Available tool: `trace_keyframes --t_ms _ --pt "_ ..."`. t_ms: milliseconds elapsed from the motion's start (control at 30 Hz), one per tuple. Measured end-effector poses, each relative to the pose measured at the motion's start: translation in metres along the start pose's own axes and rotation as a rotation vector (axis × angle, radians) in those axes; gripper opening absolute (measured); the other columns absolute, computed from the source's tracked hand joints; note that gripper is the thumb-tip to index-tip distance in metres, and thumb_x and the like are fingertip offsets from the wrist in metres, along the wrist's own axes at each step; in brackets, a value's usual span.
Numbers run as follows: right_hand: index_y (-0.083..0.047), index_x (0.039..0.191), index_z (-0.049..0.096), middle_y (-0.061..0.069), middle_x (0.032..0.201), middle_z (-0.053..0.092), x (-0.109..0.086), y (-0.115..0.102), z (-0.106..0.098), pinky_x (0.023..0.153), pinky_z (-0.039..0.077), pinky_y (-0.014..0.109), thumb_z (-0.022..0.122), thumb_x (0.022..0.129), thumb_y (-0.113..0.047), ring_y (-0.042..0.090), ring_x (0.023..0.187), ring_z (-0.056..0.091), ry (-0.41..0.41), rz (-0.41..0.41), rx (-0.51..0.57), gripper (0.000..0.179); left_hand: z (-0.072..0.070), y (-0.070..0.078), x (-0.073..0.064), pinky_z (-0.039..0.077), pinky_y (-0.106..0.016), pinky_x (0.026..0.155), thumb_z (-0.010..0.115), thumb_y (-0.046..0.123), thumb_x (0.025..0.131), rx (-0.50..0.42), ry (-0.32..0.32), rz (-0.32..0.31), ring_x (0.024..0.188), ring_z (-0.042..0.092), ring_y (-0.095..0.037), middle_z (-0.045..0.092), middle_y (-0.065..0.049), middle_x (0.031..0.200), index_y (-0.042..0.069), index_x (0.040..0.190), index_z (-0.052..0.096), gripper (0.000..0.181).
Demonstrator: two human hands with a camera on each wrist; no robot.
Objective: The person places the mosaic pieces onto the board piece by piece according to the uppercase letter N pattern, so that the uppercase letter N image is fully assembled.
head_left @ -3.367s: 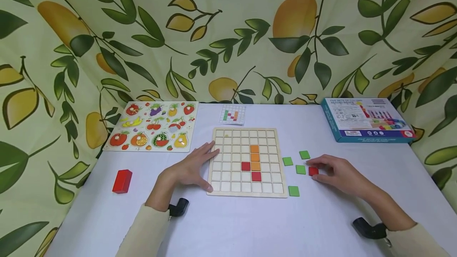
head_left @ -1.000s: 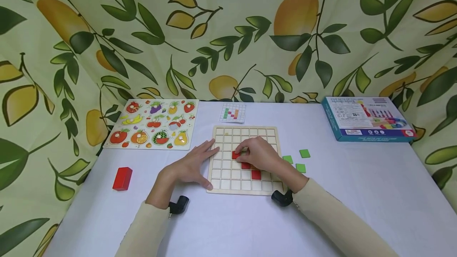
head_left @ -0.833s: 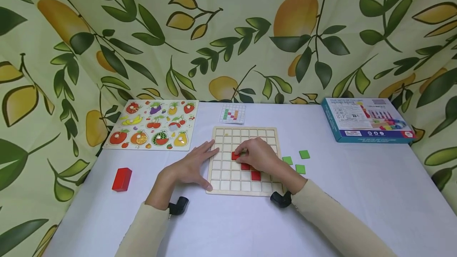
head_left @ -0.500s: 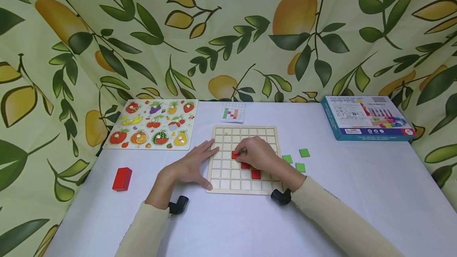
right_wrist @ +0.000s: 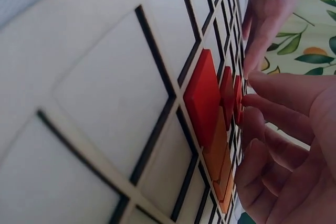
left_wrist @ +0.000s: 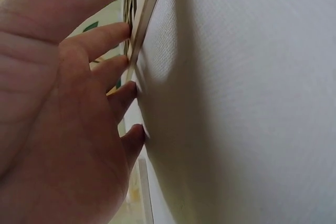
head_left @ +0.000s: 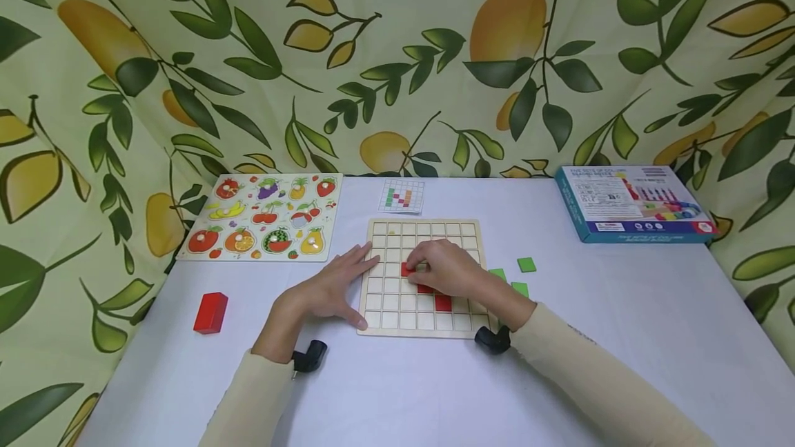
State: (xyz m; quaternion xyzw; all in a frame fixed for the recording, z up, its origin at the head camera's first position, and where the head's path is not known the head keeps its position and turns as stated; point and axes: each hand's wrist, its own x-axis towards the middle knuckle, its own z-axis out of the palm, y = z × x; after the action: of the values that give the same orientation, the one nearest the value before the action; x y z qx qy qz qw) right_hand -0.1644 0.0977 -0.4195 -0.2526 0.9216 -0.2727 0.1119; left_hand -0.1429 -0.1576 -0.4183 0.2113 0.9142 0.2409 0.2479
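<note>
My left hand (head_left: 329, 288) lies with fingers spread along the left edge of the wooden grid board (head_left: 381, 321), thumb at its near corner. My right hand (head_left: 448, 269) pinches a red square tile (head_left: 405, 270) at a cell left of the board's middle. Two more red tiles, one nearer (head_left: 443, 303) and one partly covered (head_left: 425, 289), step down to the right. In the right wrist view, thumb and fingers touch the farthest red tile (right_wrist: 238, 95), and orange tiles (right_wrist: 215, 153) sit in a row; in the head view my right hand hides these.
Green tiles (head_left: 526, 265) lie right of the board, some partly behind my right forearm. A small pattern card (head_left: 401, 196) is behind the board. Around it are a fruit puzzle board (head_left: 261, 218), a red block (head_left: 211, 312) and a blue-edged box (head_left: 633, 204).
My right hand has carried the red tile from beside the green tiles leftward onto the board. During the last second it has hardly moved. My left hand has stayed on the board's edge.
</note>
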Motion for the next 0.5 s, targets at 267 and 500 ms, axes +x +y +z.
trace_keyframes --t_ms 267,500 --pt "-0.018 0.116 0.077 0.001 0.126 0.071 -0.009 0.005 -0.020 0.082 0.055 0.031 0.077 0.091 -0.026 0.013 0.085 0.062 0.018 -0.005 -0.021 0.026 -0.001 0.001 0.001 0.012 -0.057 0.132 0.096 0.034 0.065 -0.007 -0.009 -0.011 0.164 0.003 -0.029 0.006 0.002 0.176 0.022 0.162 0.032 0.117" --pt "-0.013 0.124 0.073 0.006 0.121 0.074 -0.025 0.015 -0.050 0.070 0.049 0.026 0.078 0.090 -0.022 0.015 0.082 0.060 0.106 -0.015 -0.009 0.035 0.001 0.000 0.001 0.014 -0.057 0.131 0.097 0.034 0.063 -0.006 0.008 -0.017 0.164 0.005 -0.029 0.009 0.001 0.175 0.022 0.161 0.033 0.118"
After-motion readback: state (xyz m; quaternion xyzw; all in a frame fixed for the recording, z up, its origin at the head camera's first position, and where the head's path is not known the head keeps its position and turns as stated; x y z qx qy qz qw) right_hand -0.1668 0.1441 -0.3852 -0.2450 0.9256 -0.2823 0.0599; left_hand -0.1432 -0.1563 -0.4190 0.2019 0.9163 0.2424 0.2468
